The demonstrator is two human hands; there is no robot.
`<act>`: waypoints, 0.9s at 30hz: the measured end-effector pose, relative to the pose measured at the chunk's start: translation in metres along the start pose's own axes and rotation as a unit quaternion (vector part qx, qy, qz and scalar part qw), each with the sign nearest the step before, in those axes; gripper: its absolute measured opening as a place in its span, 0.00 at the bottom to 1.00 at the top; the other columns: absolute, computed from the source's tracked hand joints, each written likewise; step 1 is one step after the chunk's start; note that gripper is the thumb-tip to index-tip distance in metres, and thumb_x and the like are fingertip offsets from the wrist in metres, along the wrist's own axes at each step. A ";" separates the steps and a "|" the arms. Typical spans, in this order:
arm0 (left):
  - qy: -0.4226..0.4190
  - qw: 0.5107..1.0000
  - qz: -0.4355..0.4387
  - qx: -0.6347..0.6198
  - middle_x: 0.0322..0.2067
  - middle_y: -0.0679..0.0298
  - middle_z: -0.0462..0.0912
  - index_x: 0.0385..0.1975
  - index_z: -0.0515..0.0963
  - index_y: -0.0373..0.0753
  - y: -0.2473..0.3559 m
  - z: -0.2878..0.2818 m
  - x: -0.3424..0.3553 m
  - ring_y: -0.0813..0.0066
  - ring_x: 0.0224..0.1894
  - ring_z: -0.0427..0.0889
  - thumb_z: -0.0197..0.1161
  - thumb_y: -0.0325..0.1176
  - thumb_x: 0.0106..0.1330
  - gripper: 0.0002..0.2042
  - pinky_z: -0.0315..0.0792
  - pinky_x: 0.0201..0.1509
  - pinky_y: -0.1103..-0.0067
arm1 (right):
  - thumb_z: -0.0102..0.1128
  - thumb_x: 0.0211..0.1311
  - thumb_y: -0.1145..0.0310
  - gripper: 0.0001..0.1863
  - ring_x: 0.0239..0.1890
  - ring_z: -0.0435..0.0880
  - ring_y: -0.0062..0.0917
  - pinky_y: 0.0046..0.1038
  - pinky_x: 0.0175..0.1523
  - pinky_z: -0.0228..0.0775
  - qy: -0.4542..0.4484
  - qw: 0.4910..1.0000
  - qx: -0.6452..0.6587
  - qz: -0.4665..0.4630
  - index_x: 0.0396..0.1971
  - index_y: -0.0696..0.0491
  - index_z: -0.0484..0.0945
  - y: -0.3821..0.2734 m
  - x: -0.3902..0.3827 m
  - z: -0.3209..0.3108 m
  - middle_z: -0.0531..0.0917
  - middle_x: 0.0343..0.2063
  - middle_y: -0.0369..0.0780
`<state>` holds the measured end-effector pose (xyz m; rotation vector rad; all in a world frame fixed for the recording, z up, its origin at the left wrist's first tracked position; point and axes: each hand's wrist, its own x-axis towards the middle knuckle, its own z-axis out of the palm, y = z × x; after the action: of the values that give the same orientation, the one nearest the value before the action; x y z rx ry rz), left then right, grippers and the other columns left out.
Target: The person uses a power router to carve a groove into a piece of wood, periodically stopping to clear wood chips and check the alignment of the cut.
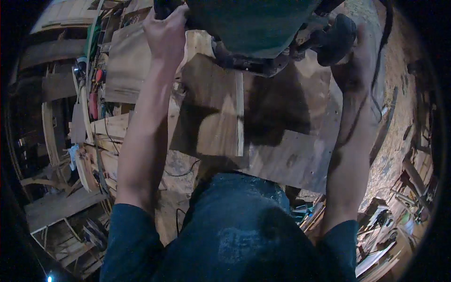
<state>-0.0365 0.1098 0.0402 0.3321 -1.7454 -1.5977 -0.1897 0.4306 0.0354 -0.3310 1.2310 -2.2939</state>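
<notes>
While the left hand (167, 32) clasps a black handle (162, 8), the right hand's (355, 60) hold unclear, tilting the bulky dark-green machine (249, 28) could snag the black cable (388, 33) to its right

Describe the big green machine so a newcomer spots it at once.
Follow the person's two bare forearms up to the top edge of the picture. Between the left hand and the right hand sits the machine, partly cut off by that edge. Its broad, dark green body, with dark parts along its lower rim, sets it apart from the flat, brown boards below.
</notes>
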 end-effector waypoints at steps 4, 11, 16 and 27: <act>-0.027 0.998 -0.051 0.007 0.40 0.63 0.81 0.46 0.75 0.32 -0.005 -0.013 0.004 0.78 0.40 0.80 0.54 0.33 0.69 0.12 0.75 0.44 0.79 | 0.60 0.64 0.67 0.23 0.41 0.80 0.25 0.22 0.35 0.69 -0.037 0.998 0.033 -0.031 0.57 0.55 0.71 0.008 -0.010 0.023 0.80 0.46 0.43; 0.026 0.994 -0.096 0.049 0.31 0.64 0.79 0.41 0.77 0.31 0.015 0.005 -0.033 0.78 0.30 0.76 0.57 0.37 0.69 0.13 0.71 0.35 0.78 | 0.56 0.64 0.59 0.16 0.25 0.75 0.14 0.18 0.26 0.59 0.135 0.953 -0.249 -0.111 0.43 0.54 0.80 0.005 -0.027 0.096 0.80 0.27 0.31; -0.026 0.993 -0.072 0.087 0.52 0.60 0.78 0.55 0.70 0.32 0.005 0.021 -0.097 0.66 0.52 0.79 0.54 0.47 0.71 0.24 0.74 0.51 0.68 | 0.55 0.64 0.59 0.13 0.24 0.74 0.14 0.19 0.25 0.58 0.079 0.944 -0.303 -0.107 0.33 0.53 0.82 -0.019 -0.038 0.104 0.79 0.24 0.31; -0.197 0.793 0.073 0.571 0.57 0.48 0.72 0.60 0.66 0.34 -0.024 0.023 -0.106 0.45 0.69 0.59 0.45 0.54 0.72 0.29 0.41 0.71 0.46 | 0.54 0.65 0.63 0.05 0.20 0.71 0.15 0.20 0.25 0.65 0.024 0.978 -0.168 -0.122 0.34 0.48 0.72 -0.011 -0.030 0.096 0.74 0.21 0.32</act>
<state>0.0157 0.1897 -0.0176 0.4073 -2.8375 -0.3014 -0.1265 0.3843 0.0989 -0.5784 1.6878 -2.2977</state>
